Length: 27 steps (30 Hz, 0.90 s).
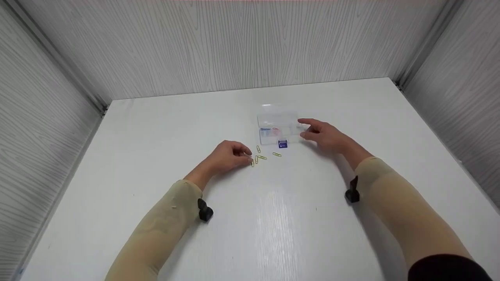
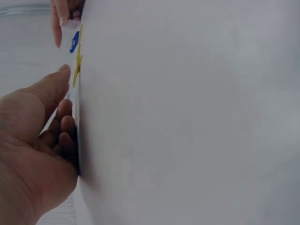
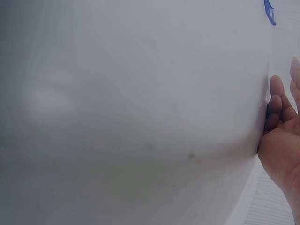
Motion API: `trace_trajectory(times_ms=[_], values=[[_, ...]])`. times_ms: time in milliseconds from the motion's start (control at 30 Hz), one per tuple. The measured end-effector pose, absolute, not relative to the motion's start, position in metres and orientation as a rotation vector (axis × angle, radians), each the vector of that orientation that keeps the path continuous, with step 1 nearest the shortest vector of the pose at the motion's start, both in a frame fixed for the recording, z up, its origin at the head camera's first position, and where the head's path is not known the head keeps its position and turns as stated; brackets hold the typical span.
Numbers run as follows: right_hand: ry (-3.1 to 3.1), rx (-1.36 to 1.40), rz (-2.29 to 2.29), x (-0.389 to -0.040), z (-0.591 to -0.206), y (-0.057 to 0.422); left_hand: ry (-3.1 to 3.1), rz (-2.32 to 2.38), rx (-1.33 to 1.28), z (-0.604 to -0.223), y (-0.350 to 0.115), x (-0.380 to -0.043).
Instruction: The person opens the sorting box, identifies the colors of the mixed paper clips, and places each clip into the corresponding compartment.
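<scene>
Several yellow paper clips (image 1: 262, 157) lie loose on the white table in front of a clear plastic box (image 1: 269, 141). My left hand (image 1: 229, 157) rests beside them, its thumb tip right at the leftmost clip (image 1: 252, 163). In the left wrist view, that hand's thumb and loosely bent fingers stand apart with nothing between them. The box's clear lid (image 1: 276, 118) is raised at the back, and blue and pinkish clips (image 1: 265, 131) show inside. My right hand (image 1: 326, 135) is at the box's right end, thumb and index finger spread around its corner.
A small dark-blue piece (image 1: 283, 144) sits at the front edge of the box. White wood-grain panels (image 1: 218, 47) enclose the table (image 1: 265, 226) at the back and both sides. Black wrist cameras (image 1: 205, 210) are strapped to both sleeves.
</scene>
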State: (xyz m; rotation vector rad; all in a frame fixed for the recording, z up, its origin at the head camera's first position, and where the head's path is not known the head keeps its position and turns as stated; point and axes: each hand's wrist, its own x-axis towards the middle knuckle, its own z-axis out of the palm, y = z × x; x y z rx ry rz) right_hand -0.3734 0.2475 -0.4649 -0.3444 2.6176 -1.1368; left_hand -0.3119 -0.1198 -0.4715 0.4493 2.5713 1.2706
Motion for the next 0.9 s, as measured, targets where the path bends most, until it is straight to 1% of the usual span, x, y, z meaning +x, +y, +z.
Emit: trace_trajectory(times_ms=[900], values=[[2.591, -0.371, -1.166, -0.3728, -0.464, 0.2469, 2.614, 1.143, 0.516, -0.4711, -0.1169, -0.3125]])
